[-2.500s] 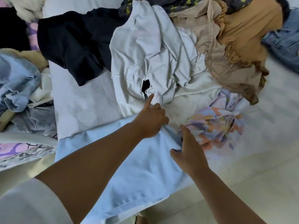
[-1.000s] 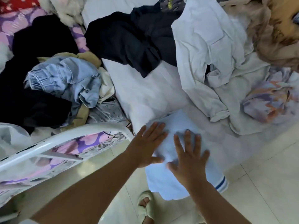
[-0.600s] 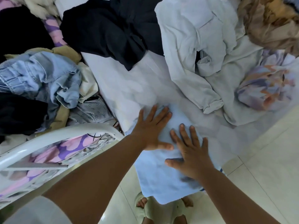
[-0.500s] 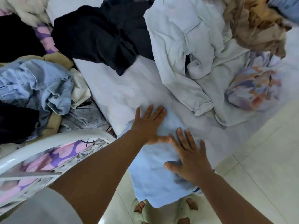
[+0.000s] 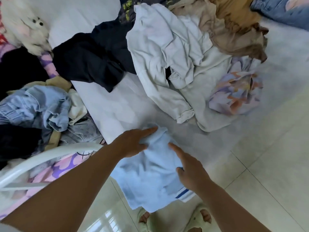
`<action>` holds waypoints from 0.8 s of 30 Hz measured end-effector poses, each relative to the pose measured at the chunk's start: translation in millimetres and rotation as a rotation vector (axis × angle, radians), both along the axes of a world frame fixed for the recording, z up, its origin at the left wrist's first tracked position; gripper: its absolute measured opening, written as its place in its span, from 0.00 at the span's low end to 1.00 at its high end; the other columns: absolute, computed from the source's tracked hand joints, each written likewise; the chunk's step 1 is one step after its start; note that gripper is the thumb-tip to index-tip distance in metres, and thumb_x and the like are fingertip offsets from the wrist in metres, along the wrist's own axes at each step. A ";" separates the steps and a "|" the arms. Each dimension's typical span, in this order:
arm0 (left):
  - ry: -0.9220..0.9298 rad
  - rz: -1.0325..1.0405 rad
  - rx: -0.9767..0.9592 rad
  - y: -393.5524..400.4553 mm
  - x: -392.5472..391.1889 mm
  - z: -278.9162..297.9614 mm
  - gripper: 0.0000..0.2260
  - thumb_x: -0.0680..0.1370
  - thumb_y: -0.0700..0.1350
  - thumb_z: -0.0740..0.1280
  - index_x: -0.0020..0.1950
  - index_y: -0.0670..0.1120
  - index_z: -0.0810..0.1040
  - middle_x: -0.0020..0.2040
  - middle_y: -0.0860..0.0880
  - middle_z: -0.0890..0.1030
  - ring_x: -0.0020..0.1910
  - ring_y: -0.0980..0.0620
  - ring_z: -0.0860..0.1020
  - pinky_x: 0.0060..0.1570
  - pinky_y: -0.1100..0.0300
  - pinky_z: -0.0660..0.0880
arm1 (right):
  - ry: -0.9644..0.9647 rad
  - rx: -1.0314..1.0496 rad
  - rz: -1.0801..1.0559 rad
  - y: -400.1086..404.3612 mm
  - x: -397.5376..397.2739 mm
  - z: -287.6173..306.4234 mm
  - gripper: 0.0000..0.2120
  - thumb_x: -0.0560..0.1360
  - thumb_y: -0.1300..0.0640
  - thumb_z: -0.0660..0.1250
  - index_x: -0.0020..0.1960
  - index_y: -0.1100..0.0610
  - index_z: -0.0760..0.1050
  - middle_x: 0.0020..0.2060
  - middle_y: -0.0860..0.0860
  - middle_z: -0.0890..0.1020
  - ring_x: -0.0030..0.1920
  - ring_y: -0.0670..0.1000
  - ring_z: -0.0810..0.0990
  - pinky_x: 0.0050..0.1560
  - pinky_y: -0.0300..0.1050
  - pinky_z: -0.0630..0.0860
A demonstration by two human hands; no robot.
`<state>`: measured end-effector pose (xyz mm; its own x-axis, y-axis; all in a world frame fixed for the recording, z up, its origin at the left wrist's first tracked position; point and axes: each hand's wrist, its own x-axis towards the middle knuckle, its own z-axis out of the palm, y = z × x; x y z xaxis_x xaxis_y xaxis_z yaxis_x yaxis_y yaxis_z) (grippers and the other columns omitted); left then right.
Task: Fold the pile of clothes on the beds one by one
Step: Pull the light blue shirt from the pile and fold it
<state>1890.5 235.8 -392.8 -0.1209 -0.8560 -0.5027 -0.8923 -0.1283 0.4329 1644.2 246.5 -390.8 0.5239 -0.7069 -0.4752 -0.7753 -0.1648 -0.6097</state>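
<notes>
The light blue cotton garment w/ a dark blue stripe at its hem (image 5: 150, 174) lies at the near edge of the white-sheeted bed (image 5: 120, 104), its lower part hanging over toward the pale tiled floor (image 5: 267, 164). It's partly folded, roughly a rectangle, but the top end is bunched. Left hand (image 5: 132, 143) sits at the garment's upper left, index finger stretched out along the cloth, other fingers seem tucked into a fold, so prob. gripping the fabric there. Right hand (image 5: 190, 171) is on the right side, index finger pointing out flat, thumb pinching the cloth edge.

Progress: early, judging by what's visible. This one piece looks mid-fold, maybe one more fold + a smooth-out to go. No finished stack in view.

Still unfolded, approx.:
- crumpled off-white long-sleeve top (image 5: 167, 52), just beyond the hands
- black garment (image 5: 90, 59) to its left
- tan ruffled piece (image 5: 234, 25) far right
- pastel floral-print cloth (image 5: 237, 92), bundled
- blue denim jeans (image 5: 284, 12) top right corner
- on the adjoining bed behind the white metal rail (image 5: 50, 158): washed denim item (image 5: 36, 104), more dark clothes

So most of the pile is left.
</notes>
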 end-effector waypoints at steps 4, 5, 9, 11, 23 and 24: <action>0.097 0.074 -0.134 -10.3 -39.9 45.9 0.33 0.79 0.52 0.63 0.67 0.73 0.41 0.53 0.50 0.74 0.55 0.50 0.73 0.50 0.64 0.64 | -0.005 -0.151 0.028 -29.9 -49.4 38.5 0.37 0.79 0.60 0.56 0.72 0.36 0.34 0.47 0.47 0.66 0.42 0.52 0.73 0.47 0.41 0.70; 0.102 0.071 -0.159 -17.4 -54.5 60.2 0.32 0.79 0.54 0.62 0.67 0.73 0.41 0.48 0.52 0.72 0.52 0.51 0.73 0.47 0.65 0.64 | 0.001 -0.180 0.018 -40.7 -66.4 51.2 0.37 0.79 0.60 0.55 0.70 0.36 0.31 0.46 0.48 0.65 0.38 0.51 0.71 0.44 0.40 0.70; 0.099 0.029 -0.290 -62.9 -118.3 113.9 0.29 0.80 0.56 0.58 0.70 0.70 0.40 0.43 0.55 0.66 0.45 0.52 0.71 0.45 0.62 0.65 | 0.001 -0.285 -0.005 -86.1 -135.1 105.5 0.37 0.79 0.61 0.54 0.68 0.39 0.28 0.47 0.49 0.66 0.41 0.55 0.75 0.44 0.43 0.72; 0.112 0.001 -0.352 -94.0 -154.0 140.6 0.30 0.81 0.54 0.57 0.72 0.67 0.39 0.50 0.52 0.69 0.51 0.47 0.75 0.50 0.59 0.70 | 0.024 -0.340 -0.003 -111.1 -171.3 132.3 0.37 0.79 0.61 0.54 0.67 0.40 0.27 0.46 0.49 0.67 0.42 0.55 0.76 0.45 0.44 0.72; 0.097 -0.242 -0.572 -316.5 -330.3 217.6 0.26 0.83 0.51 0.54 0.73 0.63 0.41 0.60 0.42 0.69 0.50 0.39 0.76 0.49 0.53 0.74 | 0.169 -0.587 -0.039 -288.7 -349.8 216.8 0.23 0.81 0.55 0.54 0.71 0.35 0.60 0.47 0.46 0.65 0.49 0.52 0.74 0.39 0.35 0.58; 0.105 -0.257 -0.589 -334.9 -340.3 218.0 0.25 0.83 0.50 0.54 0.73 0.62 0.42 0.62 0.42 0.68 0.49 0.40 0.76 0.47 0.54 0.73 | 0.209 -0.593 -0.044 -306.5 -358.5 219.2 0.22 0.81 0.55 0.54 0.69 0.34 0.63 0.46 0.46 0.64 0.50 0.52 0.74 0.39 0.35 0.58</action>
<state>1550.2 -99.1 -174.8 -0.3811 -0.9221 0.0679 -0.8122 0.3689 0.4519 1285.7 -60.0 -171.5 0.4270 -0.9002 -0.0853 -0.8819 -0.3937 -0.2593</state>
